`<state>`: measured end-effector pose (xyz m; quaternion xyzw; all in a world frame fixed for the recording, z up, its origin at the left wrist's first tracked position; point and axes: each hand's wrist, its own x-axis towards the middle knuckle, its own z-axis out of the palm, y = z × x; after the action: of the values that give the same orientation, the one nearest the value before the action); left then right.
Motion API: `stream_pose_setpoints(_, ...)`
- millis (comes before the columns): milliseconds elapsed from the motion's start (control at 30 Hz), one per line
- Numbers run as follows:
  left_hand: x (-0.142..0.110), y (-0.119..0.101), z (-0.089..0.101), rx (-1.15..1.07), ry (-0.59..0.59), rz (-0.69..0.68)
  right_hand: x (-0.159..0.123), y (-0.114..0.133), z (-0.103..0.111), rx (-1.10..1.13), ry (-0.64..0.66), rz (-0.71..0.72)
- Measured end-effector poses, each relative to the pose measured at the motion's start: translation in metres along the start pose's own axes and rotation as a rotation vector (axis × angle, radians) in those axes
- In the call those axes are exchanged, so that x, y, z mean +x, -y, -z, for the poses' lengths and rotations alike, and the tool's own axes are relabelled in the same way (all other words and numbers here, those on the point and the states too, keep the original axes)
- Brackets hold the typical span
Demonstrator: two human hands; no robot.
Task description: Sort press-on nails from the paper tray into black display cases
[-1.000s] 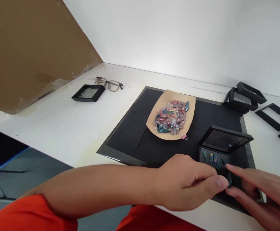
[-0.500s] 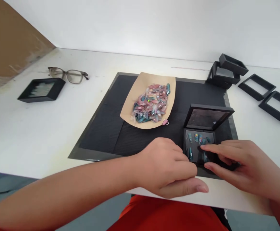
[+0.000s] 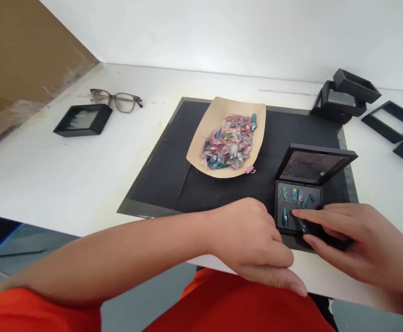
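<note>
A black display box with a raised, windowed lid stands on the dark mat. Several teal press-on nails lie on its grey insert, one with a small cross mark. My right hand reaches over the box from the right, index finger and thumb stretched apart. The thumb tip is at the lower end of a tilted dark teal nail; the index tip touches or hovers over the insert. My left hand is curled closed at the box's front left corner; anything inside it is hidden.
A tan paper tray heaped with bagged nails sits on the black mat, a pink binder clip on its rim. Black frames stand at the back right. Glasses and another black box lie left.
The whole view has shifted, so the things on the table appear further right. Over the insert, the right index finger and the tilted nail sit slightly further left. The left hand stays curled.
</note>
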<state>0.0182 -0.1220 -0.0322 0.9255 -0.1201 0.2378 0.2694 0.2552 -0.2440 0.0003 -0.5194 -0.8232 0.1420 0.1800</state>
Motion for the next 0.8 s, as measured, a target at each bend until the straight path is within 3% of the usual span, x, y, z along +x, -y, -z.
stream_pose_setpoints(533, 0.0, 0.0026, -0.0067, 0.025, 0.075, 0.064, -0.0006, -0.0057, -0.0021, -0.08, -0.034, 0.031)
stream_pose_setpoints(667, 0.0003, 0.0023, -0.005, 0.103, -0.007, 0.072, -0.0015, -0.0068, -0.0038, -0.059, -0.051, 0.003)
stream_pose_setpoints(800, 0.0019, 0.003, -0.0003, 0.172, -0.132, 0.167, -0.0002, -0.0042, -0.0028, -0.06, -0.048, -0.032)
